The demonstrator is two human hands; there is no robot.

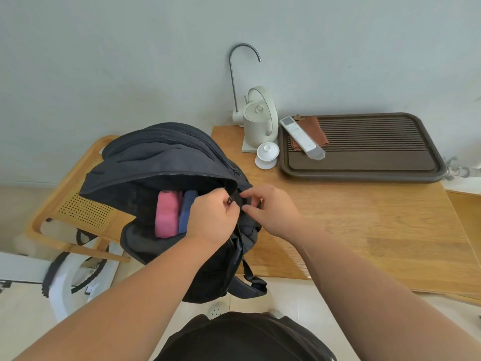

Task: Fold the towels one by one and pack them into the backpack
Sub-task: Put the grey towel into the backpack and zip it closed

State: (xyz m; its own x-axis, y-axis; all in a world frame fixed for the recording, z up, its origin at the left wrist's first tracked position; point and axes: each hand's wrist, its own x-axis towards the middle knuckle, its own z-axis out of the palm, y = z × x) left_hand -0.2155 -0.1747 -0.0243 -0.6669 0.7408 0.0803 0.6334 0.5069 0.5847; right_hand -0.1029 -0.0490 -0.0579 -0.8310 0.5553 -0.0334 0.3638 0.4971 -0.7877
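My left hand (213,217) pinched the small zipper pull (229,201) on the dark fabric backpack (161,162) at the wooden table's (364,217) left edge. My right hand (270,212) pinched its rim beside it. The folded pink towel (166,217) and folded blue towel (186,212) stood inside.

Wall (130,61): plain, pale grey-blue, evenly lit, with only faint shadows.

Floor (294,293): light cream, glossy.

Worktop (364,217): light wood with visible grain, set against the wall.

Left of it stands a wooden chair (83,209) with a woven cane seat. Below the chair is a white object with black markings (65,277); it is blurred, possibly a frame or stand.

At the rear of the worktop a slim gooseneck tap (231,74) rises beside a cream kettle (257,126). A white lidded cup (267,155) sits just in front of the kettle.

To the right lies a dark ribbed tray (364,175). It carries a folded brown cloth (313,128) and a white remote control (299,136) lying diagonally.
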